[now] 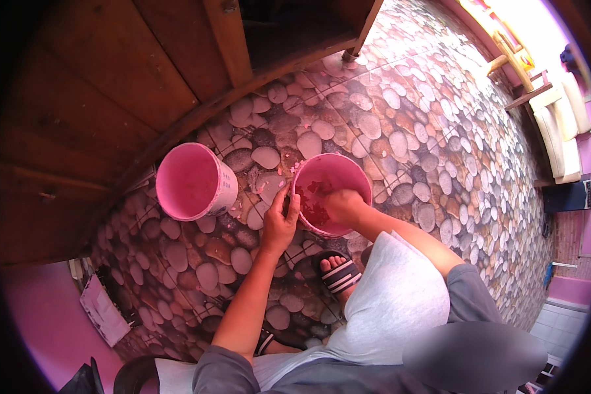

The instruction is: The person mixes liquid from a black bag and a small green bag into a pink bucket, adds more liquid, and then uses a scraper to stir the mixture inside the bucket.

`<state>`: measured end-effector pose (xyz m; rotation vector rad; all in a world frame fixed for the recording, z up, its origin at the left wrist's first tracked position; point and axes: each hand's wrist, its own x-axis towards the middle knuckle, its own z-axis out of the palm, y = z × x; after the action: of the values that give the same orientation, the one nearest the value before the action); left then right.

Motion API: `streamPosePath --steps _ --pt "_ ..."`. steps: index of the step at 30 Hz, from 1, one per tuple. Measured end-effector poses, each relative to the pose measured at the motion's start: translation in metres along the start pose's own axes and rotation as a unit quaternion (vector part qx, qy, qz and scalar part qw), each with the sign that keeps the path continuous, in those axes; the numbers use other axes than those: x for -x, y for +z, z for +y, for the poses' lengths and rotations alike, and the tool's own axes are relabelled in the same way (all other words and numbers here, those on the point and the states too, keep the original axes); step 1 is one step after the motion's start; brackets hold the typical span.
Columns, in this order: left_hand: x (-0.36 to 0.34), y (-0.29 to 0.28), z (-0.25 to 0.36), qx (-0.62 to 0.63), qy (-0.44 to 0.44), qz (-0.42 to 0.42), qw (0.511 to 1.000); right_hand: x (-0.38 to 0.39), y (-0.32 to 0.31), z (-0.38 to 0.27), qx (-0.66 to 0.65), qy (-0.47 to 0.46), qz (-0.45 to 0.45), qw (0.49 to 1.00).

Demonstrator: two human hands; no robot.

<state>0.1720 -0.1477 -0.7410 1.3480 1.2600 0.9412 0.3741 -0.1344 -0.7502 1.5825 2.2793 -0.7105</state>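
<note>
Between my feet and the cabinet, a pink bucket stands on the floor with reddish, broken-up material at its bottom. My left hand holds it from the left, thumb at the rim and fingers along the outer wall. Down inside the bucket is my right hand, over the reddish material. Its fingers are blurred and partly hidden, so what they hold does not show. A second pink bucket, pale outside with dark markings, stands upright to the left, apart from both hands.
A brown wooden cabinet fills the upper left. Small pale scraps lie between the buckets on the pebble-patterned floor. My sandalled foot is just below the nearer bucket. A cream cushioned seat stands far right.
</note>
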Motion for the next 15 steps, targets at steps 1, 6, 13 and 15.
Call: streamPosePath --steps 1,6,13,15 --pt "0.0 0.0 0.001 0.007 -0.008 -0.007 1.0 -0.001 -0.004 0.003 0.018 0.013 -0.002 1.0" --pt "-0.001 0.001 0.006 0.011 -0.005 -0.021 1.0 -0.001 -0.009 0.008 0.071 -0.015 0.031 0.997" --pt "0.0 0.002 0.002 0.014 -0.003 -0.009 1.0 -0.006 -0.027 0.014 0.012 0.026 -0.071 0.997" --pt "0.0 0.001 0.002 0.014 -0.006 -0.008 1.0 -0.008 -0.028 0.011 0.012 0.042 -0.061 0.997"
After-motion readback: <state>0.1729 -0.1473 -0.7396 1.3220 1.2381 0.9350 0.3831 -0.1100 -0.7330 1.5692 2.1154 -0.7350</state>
